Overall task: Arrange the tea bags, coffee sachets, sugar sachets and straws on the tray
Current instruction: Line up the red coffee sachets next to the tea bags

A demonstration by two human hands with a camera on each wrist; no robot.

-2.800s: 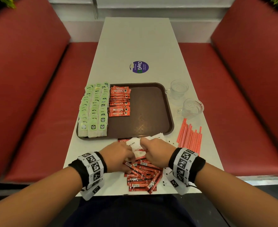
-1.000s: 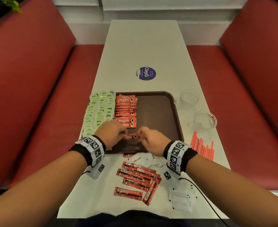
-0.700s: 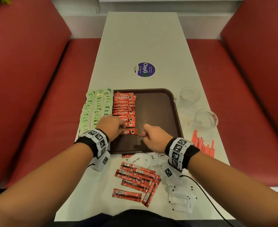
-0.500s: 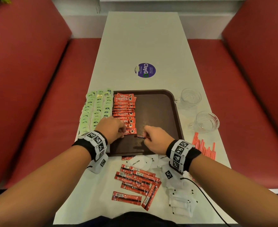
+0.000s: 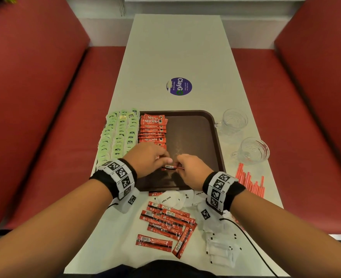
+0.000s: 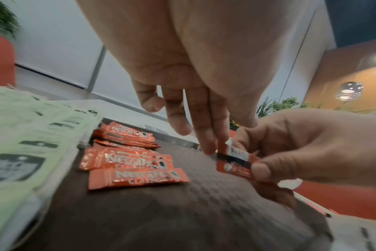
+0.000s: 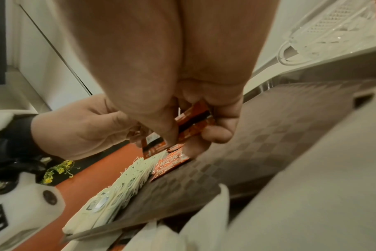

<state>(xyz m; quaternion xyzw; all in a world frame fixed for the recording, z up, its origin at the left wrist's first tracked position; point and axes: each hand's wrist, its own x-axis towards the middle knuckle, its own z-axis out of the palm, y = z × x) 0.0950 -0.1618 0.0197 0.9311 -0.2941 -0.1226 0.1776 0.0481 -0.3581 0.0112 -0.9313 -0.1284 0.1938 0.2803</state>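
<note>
A brown tray (image 5: 195, 137) carries green tea bags (image 5: 117, 135) along its left side, with a column of red coffee sachets (image 5: 152, 129) beside them. Over the tray's near part my right hand (image 5: 180, 167) pinches a small bundle of coffee sachets (image 5: 170, 167), label side down. My left hand (image 5: 165, 159) pinches the bundle's left end. In the left wrist view its fingertips (image 6: 209, 150) touch the held sachet (image 6: 234, 164). More coffee sachets (image 5: 165, 219), white sugar sachets (image 5: 219, 247) and red straws (image 5: 250, 181) lie loose on the table.
Two glass cups (image 5: 234, 120) (image 5: 254, 150) stand right of the tray. A purple sticker (image 5: 179, 86) marks the table beyond it. Red benches (image 5: 45, 117) flank the table. A cable (image 5: 252, 243) runs from my right wrist over the sugar sachets.
Both hands went from the loose pile up to the tray. A sachet was laid at the near end of the column. My left hand has now moved across to the right hand's bundle.
</note>
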